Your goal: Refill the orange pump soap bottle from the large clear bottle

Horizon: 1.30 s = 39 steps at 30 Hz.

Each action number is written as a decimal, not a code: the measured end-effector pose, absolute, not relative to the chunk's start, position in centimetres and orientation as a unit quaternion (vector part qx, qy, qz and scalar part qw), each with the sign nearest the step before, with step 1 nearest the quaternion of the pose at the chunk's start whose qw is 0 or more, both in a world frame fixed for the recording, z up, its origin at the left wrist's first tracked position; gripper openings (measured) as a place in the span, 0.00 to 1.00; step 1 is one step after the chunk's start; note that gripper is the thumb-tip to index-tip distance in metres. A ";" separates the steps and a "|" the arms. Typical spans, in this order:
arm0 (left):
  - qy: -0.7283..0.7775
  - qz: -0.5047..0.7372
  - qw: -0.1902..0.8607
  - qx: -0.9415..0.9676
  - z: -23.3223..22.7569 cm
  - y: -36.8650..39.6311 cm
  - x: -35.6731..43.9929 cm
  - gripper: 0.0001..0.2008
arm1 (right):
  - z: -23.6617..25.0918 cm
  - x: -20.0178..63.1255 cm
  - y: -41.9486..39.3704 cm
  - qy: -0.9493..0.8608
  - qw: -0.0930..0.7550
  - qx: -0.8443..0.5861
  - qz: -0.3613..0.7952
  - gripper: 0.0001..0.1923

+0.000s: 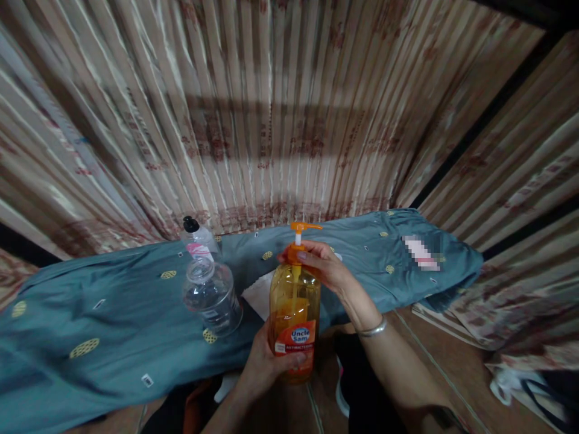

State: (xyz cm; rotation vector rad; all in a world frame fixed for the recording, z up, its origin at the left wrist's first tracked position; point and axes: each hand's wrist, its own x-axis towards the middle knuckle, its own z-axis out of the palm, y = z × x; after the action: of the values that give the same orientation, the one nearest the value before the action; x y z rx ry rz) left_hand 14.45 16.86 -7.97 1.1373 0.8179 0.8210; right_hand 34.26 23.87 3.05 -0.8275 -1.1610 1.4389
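An orange pump bottle (294,307) labelled "Uncle Sam" stands upright in front of me, about half full of orange liquid. My left hand (266,361) wraps around its lower part by the label. My right hand (323,265) grips the collar just under the orange pump head (304,228). A silver bangle (371,329) sits on my right wrist.
A clear plastic jar (212,295) and a clear bottle with a black cap (196,238) rest on a grey-blue cloth (113,313) with yellow motifs. A white paper (260,295) lies behind the pump bottle. Striped curtains (271,120) hang behind. Brown floor lies to the right.
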 end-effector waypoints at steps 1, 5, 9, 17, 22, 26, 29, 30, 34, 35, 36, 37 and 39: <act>0.361 0.364 0.694 0.505 -7.9 16.8 14.5 0.37 | 2.8 34.4 23.9 -0.483 0.528 -0.333 0.615 0.27; 0.370 0.377 0.688 0.499 -7.8 17.0 14.3 0.37 | 2.1 34.7 24.0 -0.476 0.540 -0.338 0.606 0.28; 0.386 0.390 0.672 0.498 -8.1 17.7 13.9 0.38 | 1.8 34.6 24.2 -0.479 0.568 -0.382 0.550 0.27; 0.390 0.390 0.674 0.492 -8.7 17.9 13.7 0.43 | 2.4 34.5 23.7 -0.518 0.521 -0.361 0.575 0.26; 0.400 0.398 0.668 0.486 -9.1 18.0 13.6 0.43 | 1.6 34.1 24.2 -0.491 0.563 -0.398 0.532 0.27; 0.402 0.399 0.667 0.484 -8.9 18.0 13.6 0.41 | 1.7 34.0 24.2 -0.486 0.562 -0.406 0.533 0.25; 0.401 0.403 0.667 0.482 -8.7 18.0 13.6 0.41 | 2.2 34.0 23.9 -0.500 0.535 -0.381 0.564 0.25; 0.399 0.404 0.667 0.482 -8.7 18.0 13.6 0.42 | 2.2 34.0 23.9 -0.504 0.532 -0.374 0.568 0.25; 0.397 0.402 0.668 0.484 -8.7 18.0 13.5 0.42 | 1.7 33.9 24.3 -0.492 0.572 -0.395 0.524 0.26; 0.398 0.402 0.667 0.485 -8.7 18.0 13.5 0.42 | 1.5 33.9 24.5 -0.489 0.582 -0.408 0.506 0.26; 0.398 0.403 0.666 0.485 -8.7 18.0 13.5 0.42 | 1.3 33.9 24.6 -0.488 0.587 -0.418 0.492 0.25; 0.399 0.402 0.666 0.485 -8.7 18.0 13.5 0.42 | 1.3 33.9 24.7 -0.490 0.586 -0.426 0.485 0.25; 0.401 0.401 0.665 0.487 -8.8 18.0 13.5 0.41 | 1.4 34.1 24.6 -0.499 0.567 -0.427 0.497 0.23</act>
State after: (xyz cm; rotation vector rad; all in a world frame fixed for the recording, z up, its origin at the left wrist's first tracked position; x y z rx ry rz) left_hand 13.48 17.99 -8.83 1.0991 0.9052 0.9048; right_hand 34.05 24.57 1.44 -1.0038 -1.1724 1.1678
